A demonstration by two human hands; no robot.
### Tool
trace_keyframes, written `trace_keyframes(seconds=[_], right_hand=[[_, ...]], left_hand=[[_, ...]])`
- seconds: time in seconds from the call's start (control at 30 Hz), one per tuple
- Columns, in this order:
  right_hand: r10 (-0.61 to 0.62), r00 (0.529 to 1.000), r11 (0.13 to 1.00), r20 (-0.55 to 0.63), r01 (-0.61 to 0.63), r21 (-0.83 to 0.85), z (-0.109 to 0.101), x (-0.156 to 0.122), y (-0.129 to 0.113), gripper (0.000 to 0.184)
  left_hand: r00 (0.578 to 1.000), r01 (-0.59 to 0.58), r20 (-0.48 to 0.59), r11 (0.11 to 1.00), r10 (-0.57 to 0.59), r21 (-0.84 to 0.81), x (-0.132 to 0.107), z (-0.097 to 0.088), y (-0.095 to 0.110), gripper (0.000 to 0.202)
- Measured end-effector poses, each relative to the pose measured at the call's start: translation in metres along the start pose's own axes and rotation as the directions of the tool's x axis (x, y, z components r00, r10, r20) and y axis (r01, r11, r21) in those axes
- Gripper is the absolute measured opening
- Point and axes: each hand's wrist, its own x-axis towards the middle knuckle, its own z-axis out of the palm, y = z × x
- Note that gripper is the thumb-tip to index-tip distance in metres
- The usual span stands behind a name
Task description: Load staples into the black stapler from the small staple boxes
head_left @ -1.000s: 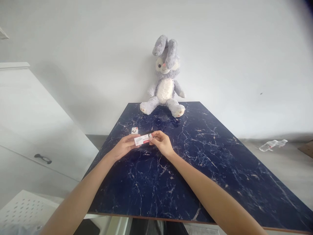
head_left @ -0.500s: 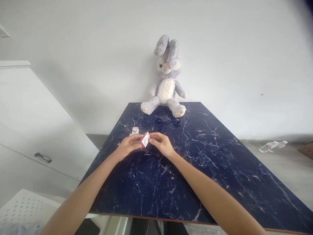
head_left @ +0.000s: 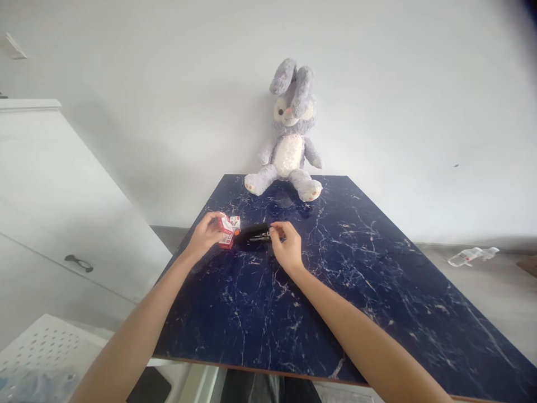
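My left hand has its fingers closed on a small red-and-white box, one end of which faces the black stapler. A second small white box with a dark picture lies just behind, partly covered by the held one. The black stapler lies sideways between my hands, with a silvery strip along it and an orange spot at its left end. My right hand pinches the stapler's right end between thumb and bent fingers.
A grey plush rabbit sits at the back edge of the dark blue marbled table, against the wall. To the left stands a white cabinet with a dark handle. A clear plastic bottle lies on the floor to the right.
The box that both hands held has gone left with my left hand. My right hand has shifted slightly right and now grips the black stapler, which was not visible before.
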Motion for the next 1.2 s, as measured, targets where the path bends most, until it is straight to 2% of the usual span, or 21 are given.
trace_keyframes(seconds=[0.1,0.2,0.27,0.37,0.47,0.5,0.57,0.63,0.7,0.87,0.9,0.97,1.07,1.13,1.2], right_hand=[[0.018,0.999,0.982,-0.05,-0.027,-0.186,0.002,0.001,0.011,0.02],[0.012,1.0,0.946,-0.01,-0.015,-0.323,0.006,-0.001,0.019,0.027],[0.003,1.0,0.931,0.002,-0.002,-0.366,0.007,-0.003,0.021,0.03],[0.081,0.997,0.91,-0.02,-0.082,-0.407,0.005,-0.004,0.021,0.032],[0.198,0.98,0.915,0.025,-0.176,-0.363,0.005,-0.007,0.015,0.04],[0.197,0.978,0.928,0.073,-0.162,-0.337,0.006,-0.009,0.013,0.046],[0.126,0.969,0.953,0.214,-0.059,-0.298,0.009,-0.015,0.006,0.064],[0.035,0.94,0.959,0.34,0.065,-0.277,0.012,-0.019,0.002,0.078],[-0.024,0.915,0.954,0.403,0.142,-0.264,0.012,-0.02,0.001,0.085],[-0.085,0.849,0.959,0.522,0.213,-0.189,0.013,-0.017,0.007,0.094],[-0.091,0.856,0.955,0.508,0.219,-0.199,0.015,-0.017,0.007,0.093],[-0.1,0.903,0.94,0.419,0.224,-0.257,0.019,-0.019,0.004,0.086],[-0.088,0.955,0.928,0.282,0.182,-0.324,0.022,-0.021,-0.002,0.061],[-0.05,0.958,0.933,0.282,0.146,-0.328,0.021,-0.021,-0.003,0.043],[-0.013,0.944,0.929,0.329,0.133,-0.344,0.02,-0.02,-0.001,0.035]], left_hand=[[0.999,0.011,0.049,0.984,-0.02,0.179,0.006,-0.019,-0.005,0.045],[0.978,0.046,0.168,0.919,-0.121,0.391,0.008,-0.031,-0.008,0.032],[0.972,0.042,0.188,0.894,-0.139,0.445,0.007,-0.034,-0.008,0.024],[0.988,-0.047,0.151,0.859,-0.035,0.51,0.003,-0.027,-0.005,0.025],[0.985,-0.162,0.155,0.722,0.076,0.673,0.0,-0.009,-0.009,0.041],[0.981,-0.189,0.17,0.67,0.094,0.718,0.0,-0.003,-0.011,0.046],[0.975,-0.219,0.188,0.604,0.116,0.766,0.0,0.007,-0.018,0.05],[0.975,-0.22,0.179,0.591,0.128,0.776,0.002,0.011,-0.025,0.052],[0.98,-0.198,0.15,0.594,0.13,0.779,0.005,0.012,-0.028,0.053],[0.983,-0.181,0.129,0.584,0.131,0.791,0.007,0.013,-0.026,0.054],[0.983,-0.178,0.123,0.569,0.135,0.803,0.007,0.014,-0.025,0.055],[0.983,-0.172,0.112,0.527,0.145,0.832,0.005,0.019,-0.022,0.056],[0.978,-0.194,0.128,0.485,0.166,0.852,0.002,0.023,-0.019,0.053],[0.977,-0.194,0.126,0.47,0.172,0.861,0.0,0.019,-0.017,0.056],[0.986,-0.15,0.094,0.467,0.14,0.872,-0.001,0.012,-0.017,0.064]])
